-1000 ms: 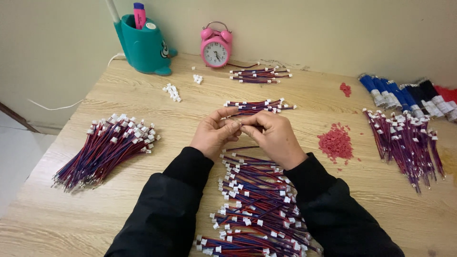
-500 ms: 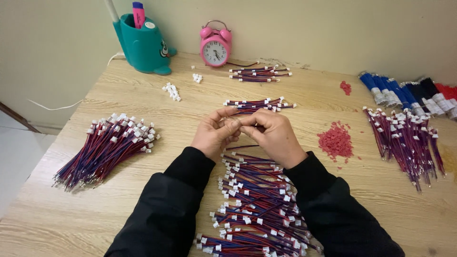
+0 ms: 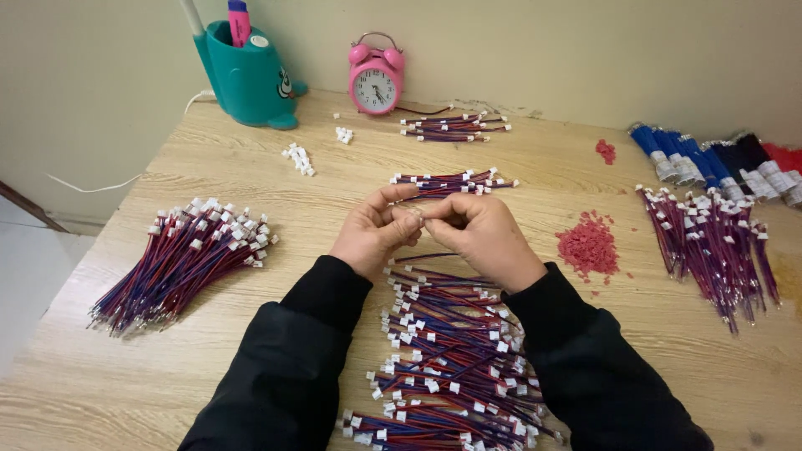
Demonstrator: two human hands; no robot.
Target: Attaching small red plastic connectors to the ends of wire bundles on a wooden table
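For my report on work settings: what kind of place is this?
Probably a home desk used for small assembly piecework, not a factory: a wooden table against a plain wall, a pink alarm clock, a teal pen holder, and bundles of red-blue wires.

The table looked like pale laminate with a printed wood grain, smooth and matt. At 9 o'clock from the left hand sat a bundle of wires in soft red and blue plastic insulation with small white plastic connectors, same as the heap at 6 o'clock. The right hand was bare skin too, both coming out of matt black cloth sleeves. At 12 o'clock the pink alarm clock had a glossy plastic or painted shell, and the teal pen holder at 11 was smooth, slightly shiny plastic. The red bits at 3 o'clock looked like dull plastic crumbs.
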